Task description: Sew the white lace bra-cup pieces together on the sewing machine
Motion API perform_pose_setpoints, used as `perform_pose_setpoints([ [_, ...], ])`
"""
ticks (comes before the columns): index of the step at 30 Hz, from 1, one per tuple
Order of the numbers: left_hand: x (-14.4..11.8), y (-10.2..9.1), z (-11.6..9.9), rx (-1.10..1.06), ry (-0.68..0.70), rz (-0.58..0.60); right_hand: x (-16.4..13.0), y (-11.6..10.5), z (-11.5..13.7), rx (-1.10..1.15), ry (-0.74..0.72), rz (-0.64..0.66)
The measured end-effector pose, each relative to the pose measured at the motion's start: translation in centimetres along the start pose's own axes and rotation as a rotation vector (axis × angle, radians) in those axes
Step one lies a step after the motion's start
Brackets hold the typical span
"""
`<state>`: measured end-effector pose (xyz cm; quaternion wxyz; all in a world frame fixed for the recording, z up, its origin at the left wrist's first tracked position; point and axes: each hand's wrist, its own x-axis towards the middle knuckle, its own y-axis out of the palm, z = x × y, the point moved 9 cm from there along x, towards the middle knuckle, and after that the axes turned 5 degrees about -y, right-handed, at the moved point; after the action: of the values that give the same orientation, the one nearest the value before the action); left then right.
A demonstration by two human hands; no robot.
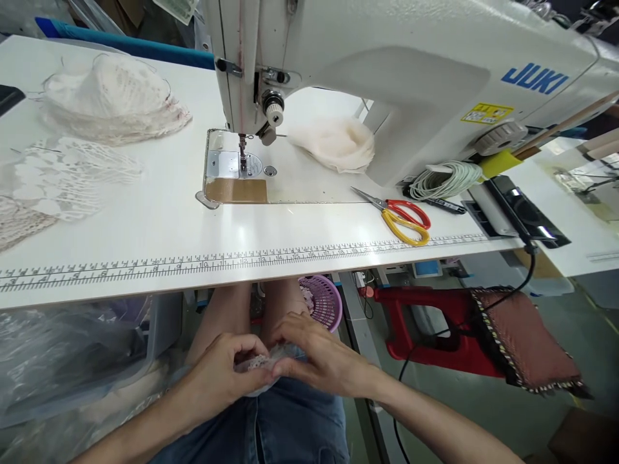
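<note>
1. White and glossy, the sewing table (145, 225) fills most of my view, a smooth flat slab with a printed ruler strip (242, 261) running along its front edge.
2. On it stands the cream sewing machine (387, 64), hard painted metal with a blue brand name, its needle over a shiny steel plate (227, 164).
3. Far left on the table lies a mound of pale lace cups (113, 96), soft and rounded, with flat openwork lace pieces (62, 177) just in front of it.
4. Under the machine arm sits a folded wad of sheer cream fabric (338, 143).
5. Right of it are a coil of white cord (445, 180) and scissors (399, 216) with red and yellow plastic loops.
6. Below the table, a red plastic stool (425, 335) carries a brown cushion (527, 345) with braided trim.
7. A purple slotted basket (325, 301) stands by my knees; I cannot tell what it holds.
8. Crinkled clear plastic bags (68, 354) sit at lower left.
9. Over my denim lap, my left hand (225, 380) and right hand (322, 357) are both closed in a pinch on a small lace scrap (258, 364), white and finely textured, held between them.
</note>
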<state>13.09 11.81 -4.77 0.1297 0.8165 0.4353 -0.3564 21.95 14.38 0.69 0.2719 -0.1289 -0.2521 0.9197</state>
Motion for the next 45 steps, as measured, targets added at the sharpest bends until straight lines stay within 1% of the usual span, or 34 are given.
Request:
perform_pose_setpoints([
  [2,-0.3,-0.4,-0.3,0.025,0.012,-0.025,0.9,0.8,-0.3,0.126,0.022,0.039],
  [4,-0.6,-0.9,-0.4,0.036,0.013,-0.03,1.0,1.5,-1.4,0.316,0.103,0.043],
  [7,-0.8,-1.2,0.0,0.052,0.0,0.017,0.4,2.4,-3.0,0.594,0.234,0.034],
  [9,-0.9,-1.3,0.5,0.063,-0.014,0.04,0.1,2.7,-3.5,0.697,0.277,0.032],
  [11,-1.1,-1.7,1.0,0.066,-0.034,0.034,0.0,2.7,-3.6,0.758,0.293,0.031],
  [13,-1.3,-2.0,1.5,0.048,-0.045,0.032,0.0,2.5,-3.7,0.795,0.299,0.029],
  [14,-1.5,-2.1,1.6,0.032,-0.042,0.05,0.1,2.4,-3.7,0.809,0.3,0.028],
  [18,-2.0,-1.9,1.2,-0.083,0.029,0.188,0.2,2.8,-3.7,0.897,0.295,0.065],
  [20,-2.2,-2.1,0.9,-0.124,0.065,0.226,0.4,3.0,-3.7,0.969,0.29,0.07],
  [24,-2.3,-2.5,1.2,-0.127,0.075,0.274,0.4,2.9,-4.0,1.091,0.296,0.015],
  [26,-2.4,-2.5,1.2,-0.165,0.102,0.288,0.1,2.9,-4.6,1.135,0.323,-0.019],
  [28,-2.5,-2.6,1.3,-0.25,0.112,0.288,-0.2,3.0,-5.3,1.162,0.348,-0.055],
  [33,-2.5,-2.6,2.8,-0.413,0.007,0.265,-0.6,3.3,-6.0,1.2,0.341,-0.106],
  [37,-2.5,-2.9,3.3,-0.48,0.001,0.251,-0.2,3.5,-5.6,1.219,0.322,-0.118],
  [40,-2.2,-2.9,3.0,-0.52,0.019,0.24,0.1,3.9,-5.3,1.208,0.313,-0.111],
  [43,-1.8,-1.9,1.8,-0.486,0.08,0.285,0.4,4.2,-4.9,1.183,0.31,-0.092],
  [45,-1.5,-1.4,1.3,-0.449,0.096,0.29,0.7,4.2,-4.3,1.165,0.285,-0.067],
])
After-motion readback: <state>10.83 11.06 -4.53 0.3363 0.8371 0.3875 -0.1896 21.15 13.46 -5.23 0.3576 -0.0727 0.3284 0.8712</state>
